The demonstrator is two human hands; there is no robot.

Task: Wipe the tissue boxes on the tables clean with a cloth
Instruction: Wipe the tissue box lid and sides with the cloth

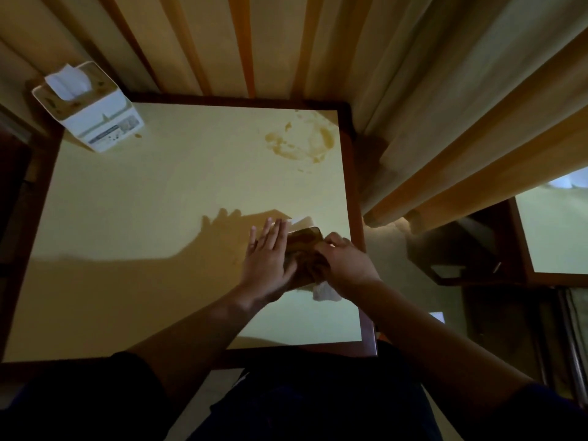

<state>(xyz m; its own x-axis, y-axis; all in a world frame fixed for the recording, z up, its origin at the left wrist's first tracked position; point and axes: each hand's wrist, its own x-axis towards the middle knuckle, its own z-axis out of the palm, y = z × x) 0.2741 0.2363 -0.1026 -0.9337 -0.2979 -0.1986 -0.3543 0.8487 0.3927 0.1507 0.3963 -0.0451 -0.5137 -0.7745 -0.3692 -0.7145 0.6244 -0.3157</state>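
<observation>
A white tissue box (98,119) with a stained top and a tissue sticking out stands at the table's far left corner. Near the right edge a second tissue box (304,238), with a brown rounded top, sits between my hands. My left hand (267,256) lies with straight fingers against that box's left side. My right hand (346,262) is curled over its right part and grips a white cloth (324,292), which pokes out under the wrist. Most of this box is hidden by my hands.
The yellow table (143,233) has a dark wooden rim and a brown smear (302,144) at its far right. Curtains (445,106) hang behind and to the right. A second table (556,237) and a dark seat (458,249) stand on the right.
</observation>
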